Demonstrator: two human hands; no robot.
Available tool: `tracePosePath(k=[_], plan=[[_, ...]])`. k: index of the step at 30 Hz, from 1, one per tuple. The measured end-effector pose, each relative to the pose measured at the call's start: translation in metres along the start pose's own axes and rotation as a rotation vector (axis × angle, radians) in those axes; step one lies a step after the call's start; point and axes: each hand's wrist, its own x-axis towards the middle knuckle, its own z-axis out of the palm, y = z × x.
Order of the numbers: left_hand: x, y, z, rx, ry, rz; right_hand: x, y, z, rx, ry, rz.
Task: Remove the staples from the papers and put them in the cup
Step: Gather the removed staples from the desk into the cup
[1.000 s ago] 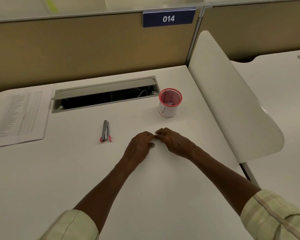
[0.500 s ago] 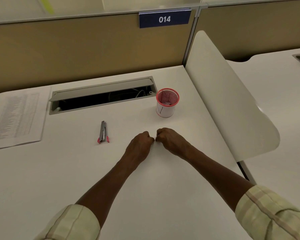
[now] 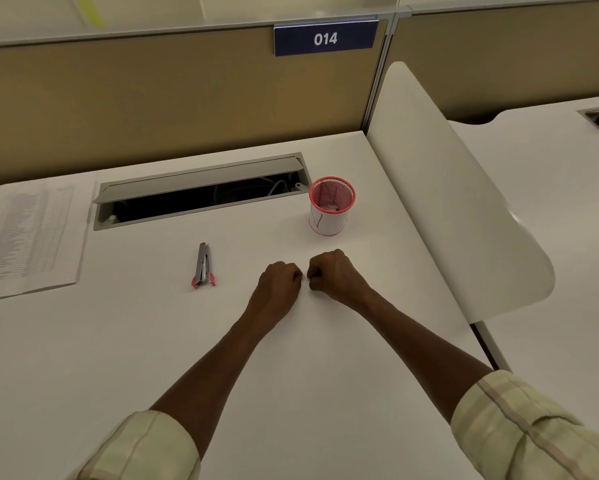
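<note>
Both left hand (image 3: 280, 284) and right hand (image 3: 332, 274) clenched, knuckles nearly touching, cup (image 3: 330, 206) just beyond them

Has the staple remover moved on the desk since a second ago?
No. The staple remover lies in the same spot below the cable tray; only the camera shifted.

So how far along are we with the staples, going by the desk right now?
Looks done: the red mesh cup holds some pale bits, though I cannot tell whether they are staples. In hand: the left hand and right hand are curled, knuckles nearly meeting, seemingly pinching something tiny; too small to identify. Left: the printed paper stack sits untouched at the far left, and the pink-handled metal staple remover lies idle.
</note>
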Motion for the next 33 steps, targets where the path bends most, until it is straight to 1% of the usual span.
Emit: tracePosePath(k=[4,7,9,12,14,16,17,18,21,22,23,25,27,28,31,33], plan=[[-0.001,0.002,-0.009,-0.229,0.047,-0.102,0.0,0.001,-0.007,0.287,0.061,0.218],[0.005,0.005,-0.018,-0.289,0.099,-0.157,-0.003,-0.003,-0.016,0.531,0.096,0.314],[0.01,0.005,-0.022,-0.312,0.109,-0.181,-0.001,-0.009,-0.027,0.716,0.107,0.337],[0.013,0.003,-0.024,-0.325,0.103,-0.216,0.004,-0.026,-0.051,0.93,0.145,0.302],[0.013,0.002,-0.023,-0.34,0.102,-0.232,0.011,-0.037,-0.071,1.013,0.201,0.287],[0.014,0.005,-0.024,-0.36,0.112,-0.24,0.022,-0.041,-0.093,1.027,0.26,0.307],[0.015,0.008,-0.025,-0.376,0.12,-0.239,0.029,-0.041,-0.102,0.984,0.293,0.317],[0.017,0.011,-0.027,-0.399,0.129,-0.236,0.037,-0.038,-0.11,0.888,0.334,0.32],[0.024,0.025,-0.036,-0.476,0.163,-0.223,0.057,-0.028,-0.122,0.439,0.455,0.292],[0.027,0.031,-0.04,-0.494,0.178,-0.211,0.063,-0.026,-0.123,0.295,0.472,0.265],[0.031,0.037,-0.044,-0.507,0.198,-0.193,0.069,-0.023,-0.123,0.155,0.459,0.237],[0.039,0.047,-0.052,-0.524,0.252,-0.157,0.079,-0.018,-0.12,-0.068,0.371,0.211],[0.049,0.054,-0.059,-0.524,0.31,-0.122,0.083,-0.017,-0.118,-0.181,0.304,0.201],[0.054,0.057,-0.062,-0.523,0.331,-0.109,0.083,-0.016,-0.117,-0.213,0.305,0.186],[0.068,0.066,-0.069,-0.504,0.382,-0.069,0.08,-0.023,-0.117,-0.228,0.372,0.148],[0.077,0.072,-0.071,-0.478,0.397,-0.049,0.078,-0.025,-0.117,-0.218,0.385,0.143]])
